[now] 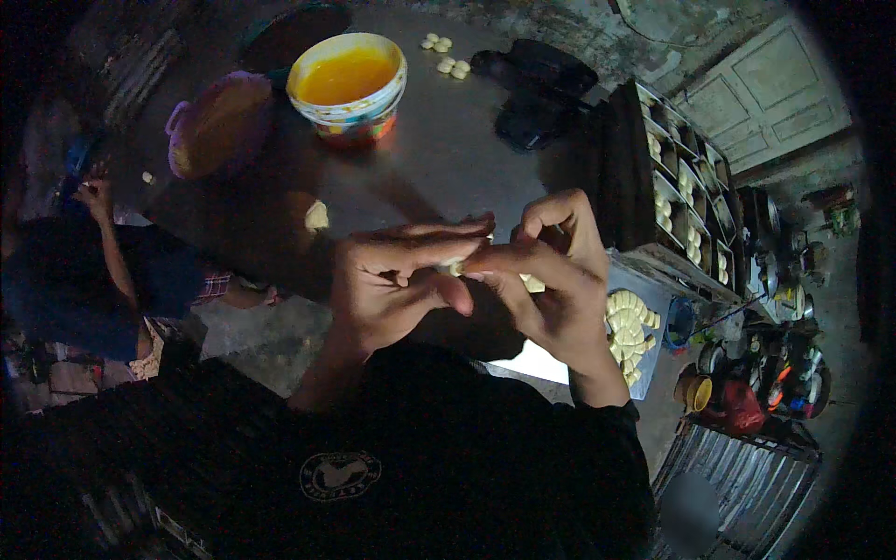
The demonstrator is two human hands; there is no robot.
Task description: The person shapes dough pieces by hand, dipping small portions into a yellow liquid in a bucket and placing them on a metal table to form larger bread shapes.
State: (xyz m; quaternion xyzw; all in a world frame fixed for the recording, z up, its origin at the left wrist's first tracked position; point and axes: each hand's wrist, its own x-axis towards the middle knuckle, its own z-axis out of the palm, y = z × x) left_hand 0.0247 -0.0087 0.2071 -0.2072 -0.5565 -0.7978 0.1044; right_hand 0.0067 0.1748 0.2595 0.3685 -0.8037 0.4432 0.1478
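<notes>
Small, pale dough piece (455,267): was held up between both hands, in front of the wearer's black shirt (485,448); partly hidden by fingers, exact shape impossible to tell.
Left-hand grip (373,291): reached in with fingers stretched to the right and thumb parted below; met the dough near the fingertips, but impossible to tell whether gripping or merely supporting.
Right-hand grip (555,280): pinched the same dough between thumb and forefinger tips, other fingers curled above.
Smooth, grey surface (439,163): spread out beyond both hands.
Loose, pale dough lump (317,216): lay on the surface, beyond the left hand and apart from it.
White plastic bucket with coloured sides (353,123): stood farther back, with orange-yellow contents.
Round, purple basket (219,126): sat just left of the bucket.
Two clusters of small, pale dough balls (445,56): rested at the far side, right of the bucket.
Black, shapeless bundle (541,75): lay near the clusters; too dark to identify.
Dark rack with square compartments (644,219): stood at the right, holding rows of pale dough pieces.
Flat, grey-blue tray (651,297): lay beside the right wrist, bearing many curved, pale dough pieces (629,327).
Co-worker in dark blue clothing (84,280): was at the far left, one bare hand (93,198) raised near the surface's edge.
</notes>
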